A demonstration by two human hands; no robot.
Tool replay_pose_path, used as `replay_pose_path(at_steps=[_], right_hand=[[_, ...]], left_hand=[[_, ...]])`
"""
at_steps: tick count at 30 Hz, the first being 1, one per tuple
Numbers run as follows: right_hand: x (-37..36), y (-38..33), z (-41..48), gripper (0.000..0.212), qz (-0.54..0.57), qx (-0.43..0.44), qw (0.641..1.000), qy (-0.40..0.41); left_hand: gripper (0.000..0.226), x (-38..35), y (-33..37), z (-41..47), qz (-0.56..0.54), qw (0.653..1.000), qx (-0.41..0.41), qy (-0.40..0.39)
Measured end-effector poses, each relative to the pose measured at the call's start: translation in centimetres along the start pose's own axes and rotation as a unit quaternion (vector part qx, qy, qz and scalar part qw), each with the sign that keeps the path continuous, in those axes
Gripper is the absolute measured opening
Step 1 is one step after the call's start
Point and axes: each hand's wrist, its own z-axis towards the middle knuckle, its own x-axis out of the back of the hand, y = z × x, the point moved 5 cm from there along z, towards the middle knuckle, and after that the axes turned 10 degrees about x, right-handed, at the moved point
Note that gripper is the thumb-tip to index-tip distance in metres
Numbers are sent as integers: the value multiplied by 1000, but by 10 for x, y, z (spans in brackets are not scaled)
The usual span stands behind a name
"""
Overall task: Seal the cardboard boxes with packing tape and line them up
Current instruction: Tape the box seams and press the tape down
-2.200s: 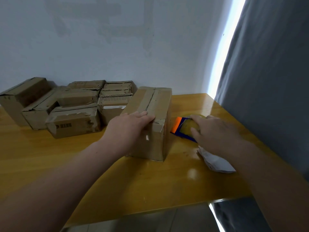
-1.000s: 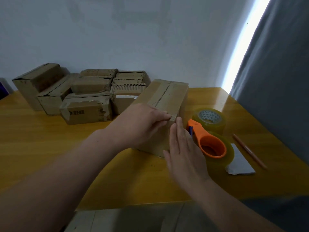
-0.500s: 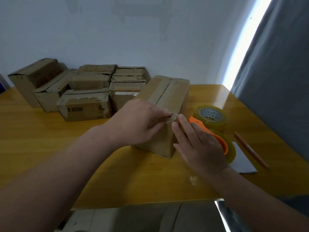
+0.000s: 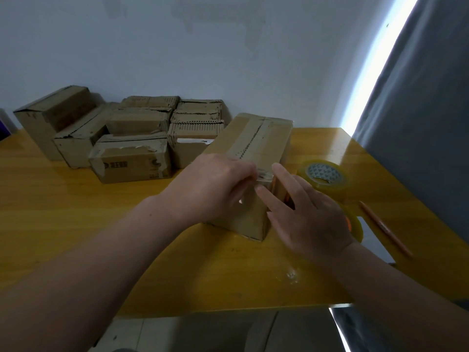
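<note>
Two hands at the box (image 4: pixel 261 138): left hand (image 4: pixel 215 184) gripping its edge, right hand (image 4: pixel 304 217) flat

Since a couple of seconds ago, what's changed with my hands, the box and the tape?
The right hand let go of the tape dispenser and moved left to the box, its straight fingers now touching the near top edge. The left hand slid from flat on the box top to that edge, where it pinches a clear tape strip. The box, stacked boxes and tape roll stayed put.
</note>
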Motion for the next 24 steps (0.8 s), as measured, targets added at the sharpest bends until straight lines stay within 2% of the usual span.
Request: replay_pose_path(at_steps=[5,10,15,19,22,24], right_hand=[[3,6,10,36,30,30,999,0],[3,8,9,53,54,60,997,-14],[8,11,15,50,72,64,995,-5],[17,14,19,48,75,72,994,37],[23,17,29,43,92,16,993,66],[22,17,42,42,99,-27,993,54]], left_hand=[[24,2,-1,-3,-8,1000,-17,9],[13,2,-4,-4,-9,1000,-8,16],[33,5,-13,-3,-59,997,40,7],[50,5,-21,-7,-55,995,79,5],[59,7,-35,-16,-55,988,135,44],[66,6,-45,-24,-66,977,187,79]])
